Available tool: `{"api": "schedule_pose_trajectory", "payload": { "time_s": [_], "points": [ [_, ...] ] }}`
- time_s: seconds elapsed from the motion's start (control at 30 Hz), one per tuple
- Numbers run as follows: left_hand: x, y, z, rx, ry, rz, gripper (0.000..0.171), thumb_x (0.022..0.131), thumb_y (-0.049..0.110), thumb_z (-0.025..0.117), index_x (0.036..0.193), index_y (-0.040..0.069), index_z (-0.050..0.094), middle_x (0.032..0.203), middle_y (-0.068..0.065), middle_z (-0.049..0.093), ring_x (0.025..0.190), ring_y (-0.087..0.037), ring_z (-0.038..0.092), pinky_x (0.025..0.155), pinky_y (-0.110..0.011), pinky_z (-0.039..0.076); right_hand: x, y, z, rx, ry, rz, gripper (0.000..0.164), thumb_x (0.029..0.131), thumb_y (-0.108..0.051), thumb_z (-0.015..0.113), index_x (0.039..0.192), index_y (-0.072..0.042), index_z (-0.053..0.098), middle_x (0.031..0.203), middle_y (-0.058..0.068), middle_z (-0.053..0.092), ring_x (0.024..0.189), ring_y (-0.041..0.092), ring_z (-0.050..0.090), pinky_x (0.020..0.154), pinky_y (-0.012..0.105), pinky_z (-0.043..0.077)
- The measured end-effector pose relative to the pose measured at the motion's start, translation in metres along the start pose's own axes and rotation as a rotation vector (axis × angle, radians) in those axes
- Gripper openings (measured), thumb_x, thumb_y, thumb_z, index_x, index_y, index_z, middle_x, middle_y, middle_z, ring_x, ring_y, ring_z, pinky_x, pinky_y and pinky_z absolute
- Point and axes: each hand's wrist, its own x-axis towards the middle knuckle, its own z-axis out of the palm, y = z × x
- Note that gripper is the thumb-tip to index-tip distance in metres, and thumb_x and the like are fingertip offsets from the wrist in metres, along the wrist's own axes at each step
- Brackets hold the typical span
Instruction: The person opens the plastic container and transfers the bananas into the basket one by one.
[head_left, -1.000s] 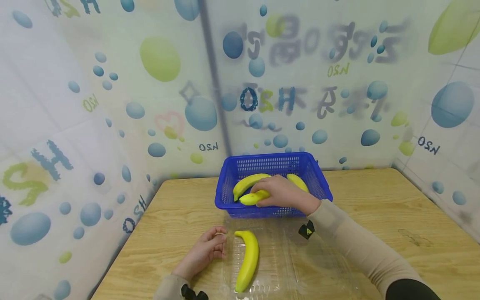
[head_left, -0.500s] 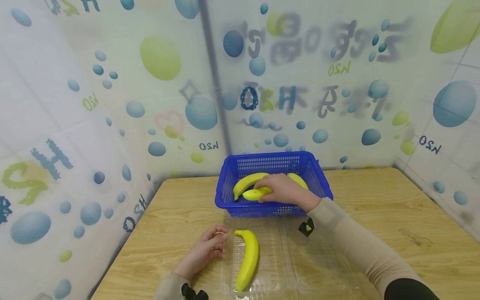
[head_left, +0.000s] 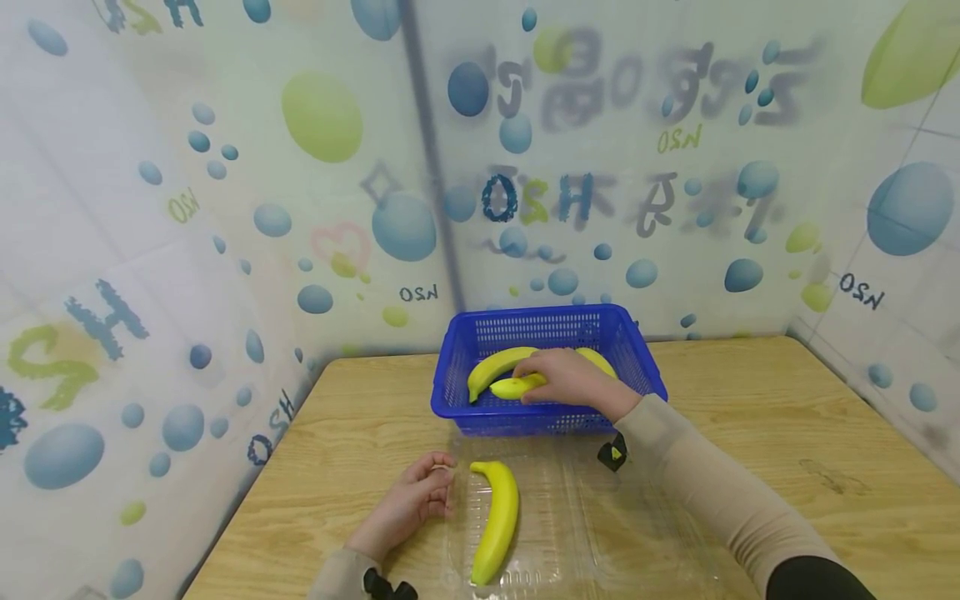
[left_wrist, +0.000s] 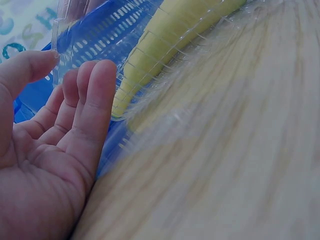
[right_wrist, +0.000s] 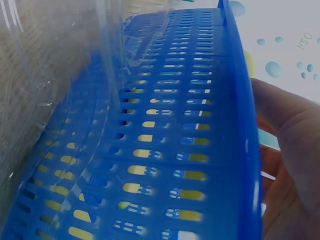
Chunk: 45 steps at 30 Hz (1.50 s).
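Note:
My right hand point(head_left: 567, 379) reaches into the blue basket point(head_left: 468, 415) and grips a yellow banana point(head_left: 517, 387) from above. Two other bananas lie there, one on the left point(head_left: 498, 364) and one on the right point(head_left: 597, 362), partly covered by the hand. In front, a clear plastic clamshell container point(head_left: 551, 517) lies unfolded, with one banana point(head_left: 496, 525) lengthwise in its left half. My left hand point(head_left: 405, 504) rests beside the container's left edge, fingers relaxed and fingertips right at the wall. In the right wrist view the basket's rim hides most of the right hand point(right_wrist: 295, 150).
The wooden table point(head_left: 375, 400) carries everything. Behind it and along both sides hang white sheets point(head_left: 315, 200) printed with blue and green dots. The right forearm passes above the right half of the clear container.
My right hand has moved slightly right and lower into the basket with the banana in its grip. The left hand and the banana in the container have stayed put.

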Motion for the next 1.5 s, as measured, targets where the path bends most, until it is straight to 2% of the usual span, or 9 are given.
{"api": "schedule_pose_trajectory", "payload": {
  "time_s": [0.33, 0.63, 1.03, 1.37, 1.5],
  "points": [
    [0.002, -0.001, -0.001, 0.031, 0.038, -0.024, 0.02, 0.099, 0.015, 0.053, 0.115, 0.007, 0.044, 0.077, -0.001, 0.054, 0.066, -0.012, 0.057, 0.066, -0.029, 0.055, 0.001, 0.002, 0.001, 0.009, -0.029, 0.047, 0.031, 0.085, -0.029, 0.076, 0.112, -0.016, 0.07, 0.104, -0.004, 0.067, 0.085, 0.011, 0.056, 0.081, 0.032, 0.05],
    [0.001, -0.003, -0.001, 0.023, 0.037, -0.037, 0.02, 0.099, 0.016, 0.052, 0.115, 0.008, 0.044, 0.077, -0.002, 0.054, 0.066, -0.012, 0.057, 0.066, -0.029, 0.055, 0.001, 0.007, 0.009, -0.02, -0.029, 0.032, 0.029, 0.085, -0.031, 0.075, 0.11, -0.018, 0.07, 0.104, -0.006, 0.068, 0.092, 0.011, 0.06, 0.084, 0.033, 0.05],
    [0.001, -0.001, 0.0, 0.002, 0.026, -0.017, 0.017, 0.1, 0.013, 0.051, 0.114, 0.007, 0.044, 0.076, -0.001, 0.054, 0.066, -0.012, 0.057, 0.064, -0.028, 0.054, 0.008, 0.016, 0.017, -0.034, -0.056, 0.071, 0.03, 0.085, -0.033, 0.075, 0.111, -0.018, 0.071, 0.105, -0.007, 0.068, 0.096, 0.013, 0.061, 0.086, 0.034, 0.051],
    [0.0, 0.0, 0.001, 0.005, 0.026, -0.014, 0.016, 0.1, 0.012, 0.05, 0.114, 0.008, 0.044, 0.077, -0.001, 0.054, 0.066, -0.012, 0.057, 0.065, -0.028, 0.054, 0.012, 0.02, 0.021, 0.032, -0.137, 0.11, 0.023, 0.088, -0.028, 0.072, 0.109, -0.019, 0.071, 0.106, -0.006, 0.068, 0.103, 0.017, 0.062, 0.09, 0.037, 0.05],
    [0.001, 0.0, 0.001, -0.007, 0.022, -0.012, 0.015, 0.099, 0.011, 0.051, 0.113, 0.008, 0.045, 0.077, -0.001, 0.054, 0.066, -0.011, 0.057, 0.064, -0.028, 0.054, 0.011, 0.022, 0.021, 0.052, -0.152, 0.098, 0.022, 0.089, -0.024, 0.072, 0.11, -0.018, 0.071, 0.107, -0.005, 0.068, 0.102, 0.017, 0.062, 0.09, 0.037, 0.05]
  ]
}}
